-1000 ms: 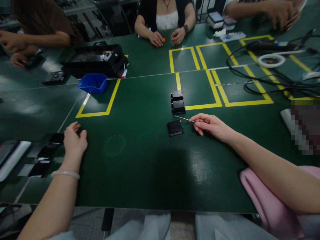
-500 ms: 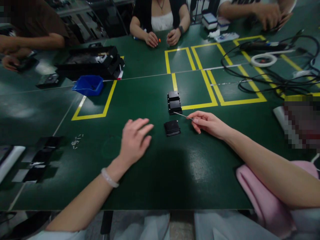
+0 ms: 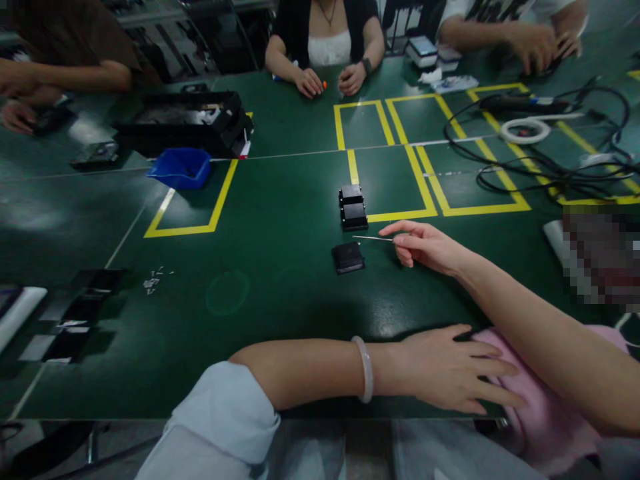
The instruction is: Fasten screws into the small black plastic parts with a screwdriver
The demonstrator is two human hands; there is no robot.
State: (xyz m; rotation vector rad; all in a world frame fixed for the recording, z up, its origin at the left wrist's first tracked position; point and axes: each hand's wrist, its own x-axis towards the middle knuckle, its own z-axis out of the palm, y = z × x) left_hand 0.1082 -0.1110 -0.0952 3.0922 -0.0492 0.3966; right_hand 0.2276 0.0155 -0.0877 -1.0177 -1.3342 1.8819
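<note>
R hand [image 3: 425, 247] is pinching a thin metal pin/tool [image 3: 371, 237] btwn thumb and forefinger, other fingers curled loosely; tool tip is pointing left, hovering just past the far right corner of a small black module [image 3: 349, 257] lying flat at table centre, not clearly touching it. L hand [image 3: 450, 367] is reaching across the body to the near right, fingers spread flat and open, resting on a pink cloth [image 3: 530, 400] at the near edge, gripping nothing as far as I can see.

Two more black modules [image 3: 353, 207] are sitting stacked end to end just beyond the near one, touching the yellow tape line [image 3: 400, 215]. Tiny pale parts [image 3: 153, 283] are lying scattered at the left, near dark trays [image 3: 75, 313].

Progress, judging only: the single module is looking like the one in work, tool not yet engaging it; the two far ones are set apart, can't tell if finished or waiting. So prob early-mid.

Far side: blue bin [image 3: 181, 167], black case [image 3: 185, 123], cables [image 3: 550, 160], other people's hands [image 3: 330, 80] resting on green table [image 3: 280, 200].
</note>
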